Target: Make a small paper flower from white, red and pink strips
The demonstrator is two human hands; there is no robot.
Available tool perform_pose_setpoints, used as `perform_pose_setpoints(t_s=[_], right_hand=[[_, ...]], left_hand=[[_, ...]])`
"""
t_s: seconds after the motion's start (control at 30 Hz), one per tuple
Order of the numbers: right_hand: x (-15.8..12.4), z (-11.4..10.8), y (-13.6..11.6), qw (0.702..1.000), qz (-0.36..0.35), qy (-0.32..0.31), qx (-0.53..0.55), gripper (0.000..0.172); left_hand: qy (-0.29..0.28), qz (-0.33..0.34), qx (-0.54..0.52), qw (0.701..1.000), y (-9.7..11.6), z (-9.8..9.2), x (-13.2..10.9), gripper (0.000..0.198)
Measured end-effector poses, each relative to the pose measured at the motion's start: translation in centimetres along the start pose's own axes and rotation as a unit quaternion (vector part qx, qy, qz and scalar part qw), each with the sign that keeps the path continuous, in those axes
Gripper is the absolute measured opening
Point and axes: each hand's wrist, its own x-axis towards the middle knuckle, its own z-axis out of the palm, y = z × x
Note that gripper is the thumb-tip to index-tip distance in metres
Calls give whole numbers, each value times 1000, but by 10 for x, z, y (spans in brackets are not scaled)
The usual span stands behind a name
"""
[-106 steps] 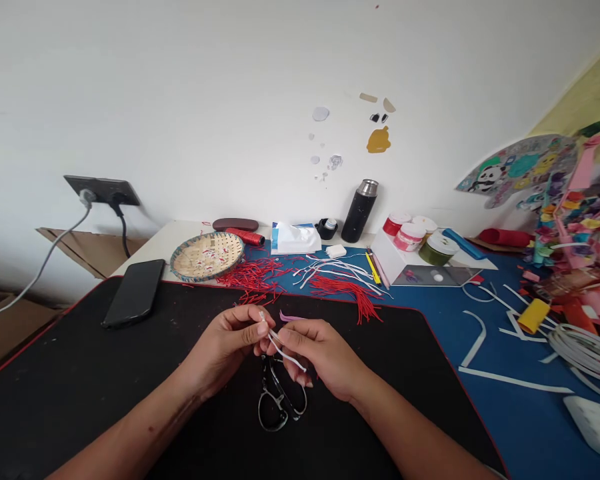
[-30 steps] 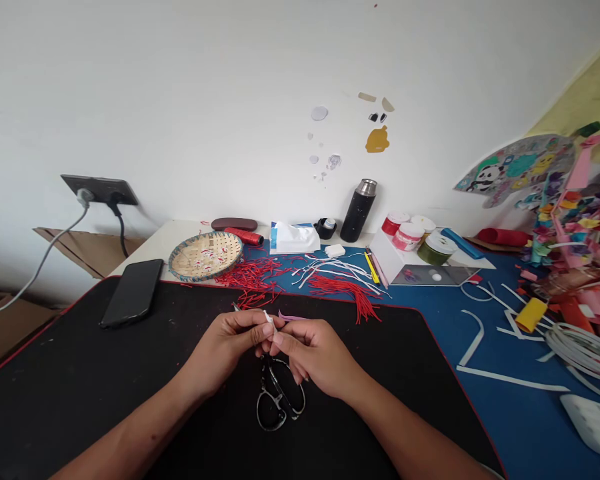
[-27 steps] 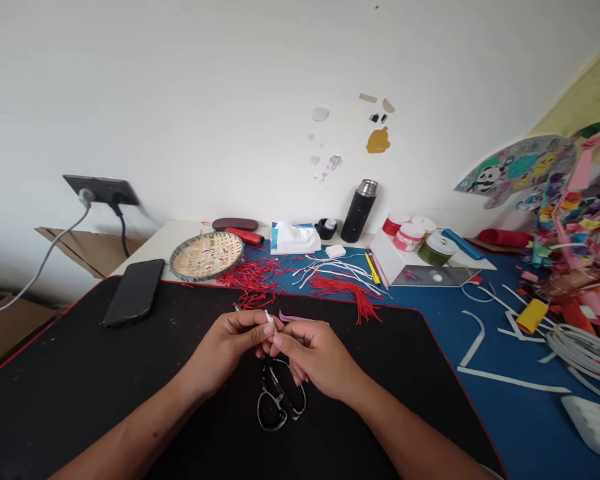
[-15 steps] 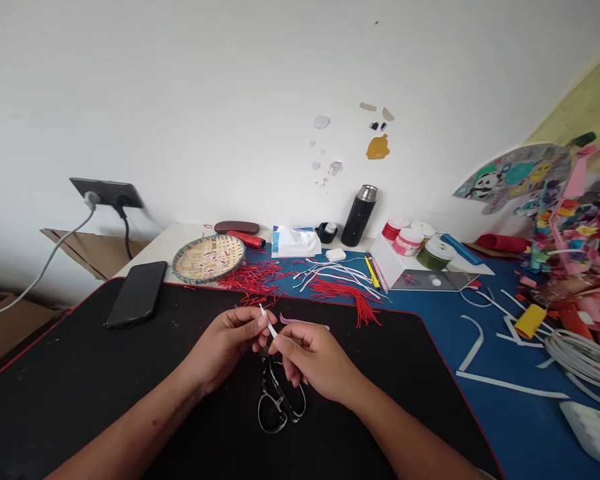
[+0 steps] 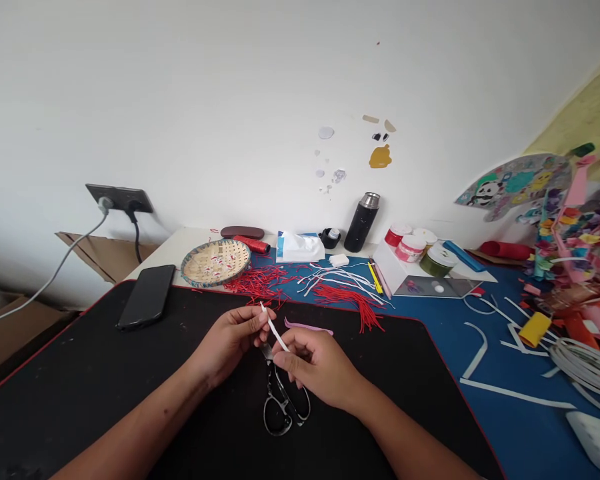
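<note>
White strip [image 5: 275, 333] pinched in fingers of left hand [image 5: 230, 340] and right hand [image 5: 320, 367]; scissors [image 5: 279, 393] partly under right hand, pink strip [image 5: 307, 327] just beyond.

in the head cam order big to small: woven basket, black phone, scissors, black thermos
1. The woven basket and the black phone look about equal, and the phone sits nearer the camera, so I can't rank them.
2. The scissors, though they are close to the camera too.
3. The black thermos.
</note>
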Motion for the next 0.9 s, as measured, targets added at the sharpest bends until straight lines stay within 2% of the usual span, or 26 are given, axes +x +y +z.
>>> perform_pose_setpoints(t_s=[0.2, 0.33, 0.43, 0.57, 0.7, 0.9], right_hand=[[-1, -2, -4, 989, -36, 35, -140, 6], [1, -4, -2, 983, -70, 81, -151, 13], [2, -5, 2, 980, -80, 102, -151, 11], [1, -4, 3, 979, -91, 101, -152, 9], [0, -4, 1, 975, -92, 102, -175, 17], [0, -4, 1, 973, -96, 94, -189, 17]], left_hand=[[-4, -23, -36, 999, 1, -2, 1, 34], [-20, -47, -36, 998, 1, -1, 0, 34], [-28, -59, -31, 997, 0, -1, -1, 35], [-28, -67, -38, 997, -3, -2, -1, 35], [-31, -90, -44, 995, -4, -2, -1, 34], [-62, -110, -42, 991, -3, 1, -3, 27]])
